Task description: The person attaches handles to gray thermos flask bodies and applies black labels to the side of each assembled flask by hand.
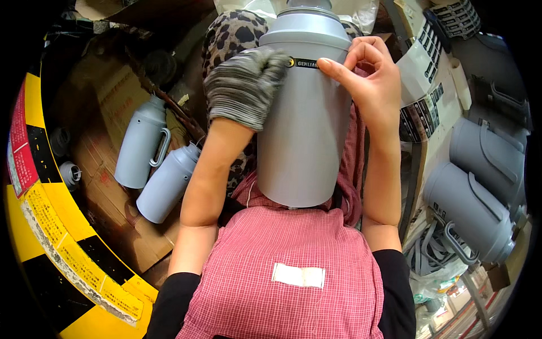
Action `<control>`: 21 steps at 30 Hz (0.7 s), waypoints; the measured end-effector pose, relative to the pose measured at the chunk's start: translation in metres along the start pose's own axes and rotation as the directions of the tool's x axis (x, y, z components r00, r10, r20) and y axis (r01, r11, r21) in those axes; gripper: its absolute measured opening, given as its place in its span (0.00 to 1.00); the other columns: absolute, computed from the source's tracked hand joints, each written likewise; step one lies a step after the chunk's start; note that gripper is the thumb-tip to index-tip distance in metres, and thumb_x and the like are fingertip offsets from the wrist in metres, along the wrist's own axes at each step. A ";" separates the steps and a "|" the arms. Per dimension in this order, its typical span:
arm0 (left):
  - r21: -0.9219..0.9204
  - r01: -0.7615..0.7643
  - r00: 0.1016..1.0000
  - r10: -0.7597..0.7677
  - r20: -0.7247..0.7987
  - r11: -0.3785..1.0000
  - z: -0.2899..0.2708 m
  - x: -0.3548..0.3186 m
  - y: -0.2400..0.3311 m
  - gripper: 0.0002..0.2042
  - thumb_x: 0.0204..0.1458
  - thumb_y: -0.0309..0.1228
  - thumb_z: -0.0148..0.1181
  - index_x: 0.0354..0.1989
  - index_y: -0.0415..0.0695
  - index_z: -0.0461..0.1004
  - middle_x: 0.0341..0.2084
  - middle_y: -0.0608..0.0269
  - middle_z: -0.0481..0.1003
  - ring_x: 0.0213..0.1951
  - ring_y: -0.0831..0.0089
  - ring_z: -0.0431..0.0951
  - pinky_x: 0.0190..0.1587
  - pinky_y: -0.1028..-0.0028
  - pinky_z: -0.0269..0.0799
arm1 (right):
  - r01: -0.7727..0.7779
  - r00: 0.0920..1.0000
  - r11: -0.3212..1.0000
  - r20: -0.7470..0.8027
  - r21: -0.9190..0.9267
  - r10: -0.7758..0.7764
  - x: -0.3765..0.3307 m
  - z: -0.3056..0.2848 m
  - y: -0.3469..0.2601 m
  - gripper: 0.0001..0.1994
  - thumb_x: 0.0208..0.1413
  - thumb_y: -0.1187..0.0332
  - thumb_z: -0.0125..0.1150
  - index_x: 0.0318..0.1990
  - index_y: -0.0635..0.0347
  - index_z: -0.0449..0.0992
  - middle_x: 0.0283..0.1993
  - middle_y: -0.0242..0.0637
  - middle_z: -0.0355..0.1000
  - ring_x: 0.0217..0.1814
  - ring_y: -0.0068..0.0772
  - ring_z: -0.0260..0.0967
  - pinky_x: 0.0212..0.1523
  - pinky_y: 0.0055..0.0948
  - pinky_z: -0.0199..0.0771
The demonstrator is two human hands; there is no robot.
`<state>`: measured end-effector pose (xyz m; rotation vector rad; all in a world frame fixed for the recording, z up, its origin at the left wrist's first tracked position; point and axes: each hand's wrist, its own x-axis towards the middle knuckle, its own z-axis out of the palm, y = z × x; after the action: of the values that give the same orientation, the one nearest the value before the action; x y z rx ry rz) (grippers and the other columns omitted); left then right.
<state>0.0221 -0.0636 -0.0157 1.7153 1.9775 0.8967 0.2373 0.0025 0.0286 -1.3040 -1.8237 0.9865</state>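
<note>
A grey vacuum flask (302, 130) rests in my lap, its neck pointing away from me and its base against my red checked apron. A narrow black label (305, 63) runs across its upper body. My right hand (367, 79) is bare; its thumb and forefinger close on the label's right end. My left hand (245, 85) wears a grey striped glove, slightly smeared by motion. Its fingers are curled into a fist against the flask beside the label's left end; whatever may be inside them is hidden.
On the left, two grey flasks (143, 144) with handles lie on brown cardboard (101, 152), bordered by a yellow and black striped edge (84, 243). To the right are label sheets (420, 118), more grey flasks (468, 206) and a bag of grey handles (432, 248).
</note>
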 end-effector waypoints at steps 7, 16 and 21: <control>-0.572 -0.167 0.970 0.030 -0.242 0.803 0.002 0.011 -0.008 0.26 0.66 0.53 0.55 0.55 0.41 0.74 0.53 0.49 0.74 0.51 0.62 0.77 0.55 0.63 0.73 | 0.034 0.986 0.976 -0.165 0.214 0.002 -0.005 0.009 0.012 0.32 0.48 0.60 0.79 0.59 0.60 0.73 0.60 0.39 0.69 0.63 0.35 0.67 0.64 0.35 0.66; -0.093 -0.288 0.946 0.268 -0.181 0.953 0.017 0.038 -0.033 0.16 0.66 0.30 0.55 0.60 0.42 0.75 0.54 0.49 0.75 0.57 0.52 0.74 0.64 0.59 0.67 | -0.199 0.980 0.976 0.031 0.084 0.197 -0.091 -0.082 0.055 0.29 0.58 0.67 0.67 0.69 0.55 0.70 0.70 0.29 0.67 0.75 0.31 0.58 0.71 0.35 0.59; -0.603 0.067 0.933 0.164 0.321 0.795 0.031 0.166 -0.016 0.24 0.65 0.32 0.60 0.68 0.37 0.67 0.56 0.55 0.76 0.55 0.72 0.75 0.58 0.71 0.72 | -0.347 0.934 0.935 0.114 0.074 0.338 -0.256 -0.203 0.062 0.12 0.64 0.67 0.63 0.49 0.65 0.81 0.48 0.34 0.80 0.51 0.23 0.74 0.56 0.28 0.73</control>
<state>-0.0006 0.1046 -0.0280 1.4183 1.2201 1.0080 0.5067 -0.1909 0.0482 -1.5732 -1.6290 1.3264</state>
